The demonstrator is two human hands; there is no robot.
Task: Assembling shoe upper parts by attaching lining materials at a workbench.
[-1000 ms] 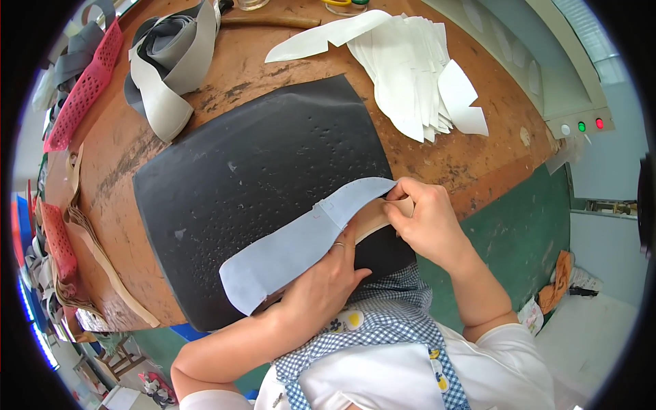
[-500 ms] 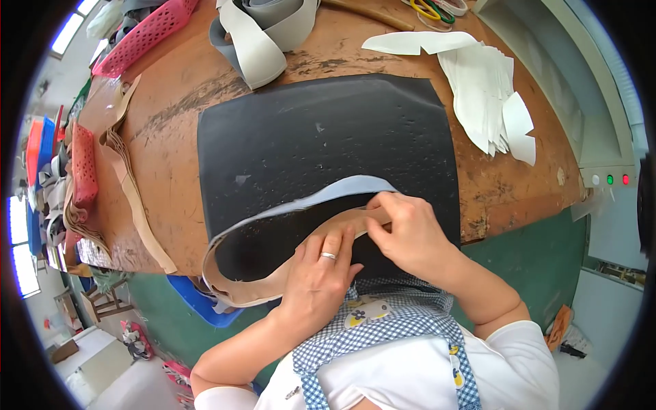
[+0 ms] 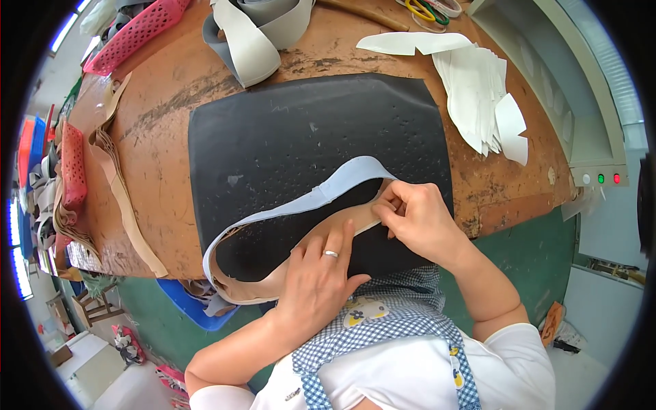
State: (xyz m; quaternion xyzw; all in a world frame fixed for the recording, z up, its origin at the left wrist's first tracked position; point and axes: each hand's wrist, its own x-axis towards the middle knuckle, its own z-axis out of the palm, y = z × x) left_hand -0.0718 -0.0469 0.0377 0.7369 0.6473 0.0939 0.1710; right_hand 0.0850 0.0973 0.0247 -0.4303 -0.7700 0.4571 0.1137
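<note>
A long band (image 3: 328, 190), pale blue-grey on one face and tan on the other, stands curved in a loop on a black mat (image 3: 301, 130). My left hand (image 3: 316, 270), a ring on one finger, lies with fingers stretched flat over the tan near side of the loop. At the loop's right end, the thumb and fingers of my right hand (image 3: 422, 222) pinch the band's edge. A thin white edge runs along the tan face between my hands. The band's left end bends round near the mat's front left corner.
White notched cut pieces (image 3: 471, 96) lie fanned at the far right. A coiled grey strap (image 3: 263, 51), a wooden handle (image 3: 365, 14) and yellow-handled scissors (image 3: 419, 9) are at the back. Tan strips (image 3: 121, 184) and pink baskets (image 3: 140, 37) line the left; a blue bin (image 3: 195, 311) sits below the table edge.
The far side of the loop has risen and tipped, showing more of its blue-grey face. My right hand has shifted slightly right and down along the band; my left hand stays flat on it.
</note>
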